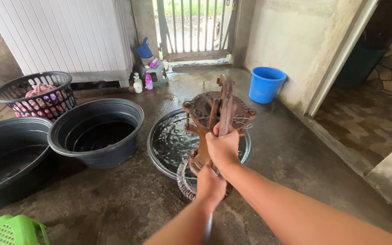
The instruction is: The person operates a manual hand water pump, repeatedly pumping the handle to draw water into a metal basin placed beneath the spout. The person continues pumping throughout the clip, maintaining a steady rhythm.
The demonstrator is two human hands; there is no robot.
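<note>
A rusty iron hand water pump (205, 109) stands on the wet concrete floor in front of me. Its long lever handle (226, 97) points up toward me. My right hand (223, 147) is closed around the handle near its upper end. My left hand (210, 183) grips the same handle lower down, closer to me. Behind and under the pump sits a dark round basin (156, 136) holding rippling water.
Two more black tubs (96, 129) (10, 159) sit at left, a black laundry basket (35, 93) with clothes behind them. A blue bucket (265, 84) stands by the right wall, bottles (148, 81) near a barred gate, a green stool (10, 230) at lower left.
</note>
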